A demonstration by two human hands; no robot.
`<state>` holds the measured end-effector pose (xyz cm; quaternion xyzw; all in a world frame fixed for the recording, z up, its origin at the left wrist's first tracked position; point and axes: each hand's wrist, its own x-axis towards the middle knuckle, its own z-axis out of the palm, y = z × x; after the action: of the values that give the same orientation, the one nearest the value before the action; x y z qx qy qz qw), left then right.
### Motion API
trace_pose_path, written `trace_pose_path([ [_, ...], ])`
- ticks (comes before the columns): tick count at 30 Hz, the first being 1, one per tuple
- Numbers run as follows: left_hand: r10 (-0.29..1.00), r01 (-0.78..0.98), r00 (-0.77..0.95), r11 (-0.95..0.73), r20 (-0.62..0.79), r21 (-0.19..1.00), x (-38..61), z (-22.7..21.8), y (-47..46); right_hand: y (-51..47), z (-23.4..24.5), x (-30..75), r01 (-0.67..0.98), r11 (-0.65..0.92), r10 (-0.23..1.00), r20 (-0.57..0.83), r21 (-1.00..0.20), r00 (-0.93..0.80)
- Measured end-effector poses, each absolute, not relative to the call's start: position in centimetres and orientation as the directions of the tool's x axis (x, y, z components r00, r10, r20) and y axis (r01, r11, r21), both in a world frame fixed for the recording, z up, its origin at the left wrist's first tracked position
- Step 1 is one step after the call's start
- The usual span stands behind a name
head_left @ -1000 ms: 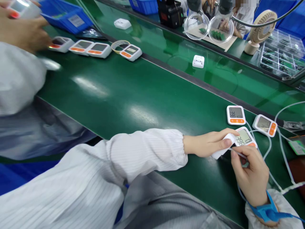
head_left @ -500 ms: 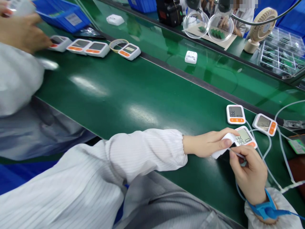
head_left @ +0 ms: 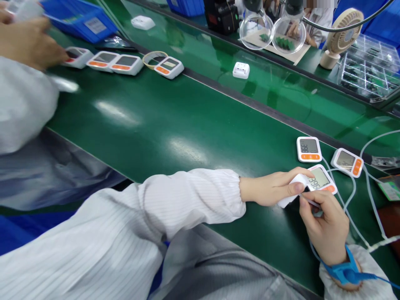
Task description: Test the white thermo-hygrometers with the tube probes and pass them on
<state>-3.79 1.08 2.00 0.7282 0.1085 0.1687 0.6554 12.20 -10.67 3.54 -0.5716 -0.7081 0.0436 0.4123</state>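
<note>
My left hand is closed around a white blood pressure monitor, which it holds tilted on its edge low over the green bench. Thumb and fingers of my right hand pinch the end of a thin pale tube against that monitor's side; whether the tube sits in the port is hidden. Just beyond my fingers lies a second monitor with lit digits and an orange button strip. Two more monitors, one upright-facing and one turned, rest behind it, with tubes running near them. A blue wrist strap circles my right wrist.
Pale tubing meets at a white joint on the right. Along the bench's far edge runs a green conveyor carrying white cases. At left, a co-worker's hand holds a white device near several monitors and a blue bin.
The white cases on the conveyor have shifted left. My right hand has moved very slightly left, toward the held monitor; my left hand stays in place.
</note>
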Motion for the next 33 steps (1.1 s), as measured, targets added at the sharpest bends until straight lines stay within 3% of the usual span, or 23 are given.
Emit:
trace_pose_path([
  [20, 0.374, -0.026, 0.923, -0.181, 0.093, 0.983, -3.62, 1.87, 0.58, -10.75, 2.74, 12.05, 0.805, 0.367, 0.811, 0.585, -0.466, -0.031],
  [33, 0.404, -0.067, 0.900, -0.241, 0.163, 0.968, -3.77, 1.54, 0.46, -11.01, 3.06, 11.95, 0.780, 0.330, 0.847, 0.532, -0.531, 0.004],
])
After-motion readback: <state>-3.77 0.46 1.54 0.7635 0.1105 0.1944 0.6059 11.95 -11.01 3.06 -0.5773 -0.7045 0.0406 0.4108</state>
